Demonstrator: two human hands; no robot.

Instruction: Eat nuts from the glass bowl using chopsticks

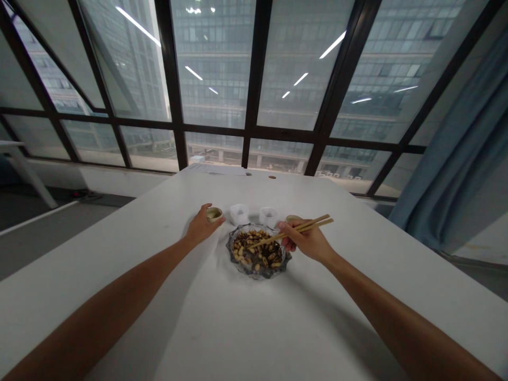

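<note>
Pieces (260,255), yellow and dark, perhaps nuts, are lying in the scalloped glass bowl (256,274). The right hand (307,242) is pinching wooden chopsticks (270,239), fingers closed, tips reaching over the pieces; a weak pinch could be letting one slip over the rim. Beyond, the left hand (201,227) is curling around a small ceramic cup (214,216); a careless nudge could be toppling it or the white cups (239,217) standing between the hands.

One glass bowl (284,269) of tan and dark pieces (260,259), wooden chopsticks (273,238) in right hand (307,242) over it, small cup (215,214) in left hand (200,227).
</note>
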